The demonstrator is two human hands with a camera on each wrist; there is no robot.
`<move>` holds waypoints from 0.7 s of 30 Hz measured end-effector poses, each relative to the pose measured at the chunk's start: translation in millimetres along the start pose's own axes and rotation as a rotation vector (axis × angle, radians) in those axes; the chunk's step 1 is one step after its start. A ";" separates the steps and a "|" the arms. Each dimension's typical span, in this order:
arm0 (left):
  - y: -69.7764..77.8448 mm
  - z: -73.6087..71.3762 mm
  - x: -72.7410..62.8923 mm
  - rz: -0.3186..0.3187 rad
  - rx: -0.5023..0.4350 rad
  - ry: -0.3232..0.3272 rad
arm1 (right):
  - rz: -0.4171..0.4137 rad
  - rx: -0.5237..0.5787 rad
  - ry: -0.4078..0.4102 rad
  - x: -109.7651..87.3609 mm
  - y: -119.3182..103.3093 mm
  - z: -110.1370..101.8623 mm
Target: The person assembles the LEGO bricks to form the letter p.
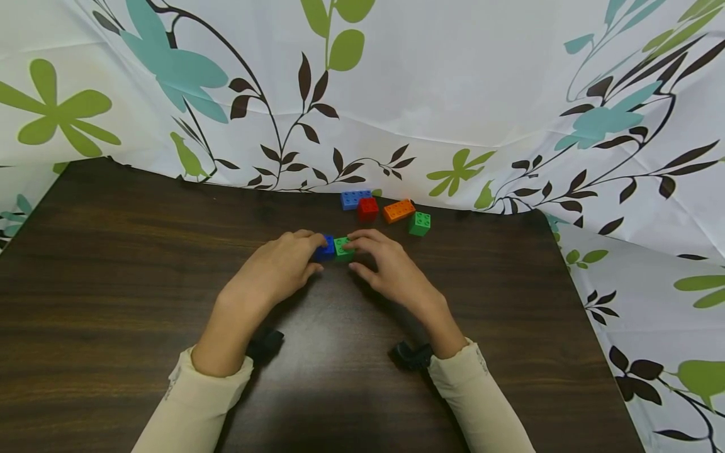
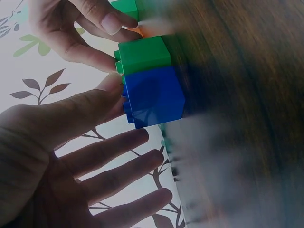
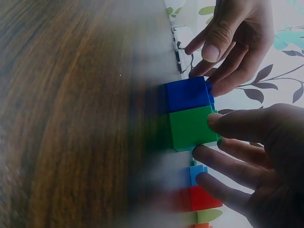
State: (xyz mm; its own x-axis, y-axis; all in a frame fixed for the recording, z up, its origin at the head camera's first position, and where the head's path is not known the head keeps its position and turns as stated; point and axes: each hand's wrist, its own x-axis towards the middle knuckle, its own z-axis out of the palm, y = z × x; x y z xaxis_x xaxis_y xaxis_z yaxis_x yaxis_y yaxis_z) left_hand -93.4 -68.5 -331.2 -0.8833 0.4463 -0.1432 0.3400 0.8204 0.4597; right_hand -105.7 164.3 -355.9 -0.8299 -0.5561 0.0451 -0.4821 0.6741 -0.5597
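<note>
A dark blue toy building block (image 1: 325, 249) and a green toy building block (image 1: 343, 249) stand side by side on the table, studs up, their faces meeting. My left hand (image 1: 279, 267) is at the blue block, its index finger over the top; in the left wrist view its other fingers extend loosely past the block (image 2: 156, 97). From the other side my right hand (image 1: 391, 267) reaches the green block with its index finger over the studs. In the right wrist view that hand's thumb overlaps the green block's (image 3: 192, 128) upper edge, and its fingers are spread.
Behind the pair, near the table's far edge, lie a lighter blue block (image 1: 355, 199), a red block (image 1: 367, 209), an orange block (image 1: 399, 211) and another green block (image 1: 420, 223). A leaf-patterned white cloth (image 1: 453, 82) hangs behind the dark wooden table (image 1: 113, 283).
</note>
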 end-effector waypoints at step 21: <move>-2.3 0.7 1.4 0.034 -0.075 -0.021 | -0.009 0.061 0.015 1.4 2.3 2.8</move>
State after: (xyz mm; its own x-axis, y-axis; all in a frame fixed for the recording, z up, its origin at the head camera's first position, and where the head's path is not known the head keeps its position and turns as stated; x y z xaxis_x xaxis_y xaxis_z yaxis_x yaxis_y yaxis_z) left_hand -95.2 -69.5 -333.1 -0.8647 0.4811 -0.1442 0.3437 0.7762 0.5285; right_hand -107.2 163.8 -359.5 -0.8297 -0.5548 0.0623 -0.4721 0.6375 -0.6089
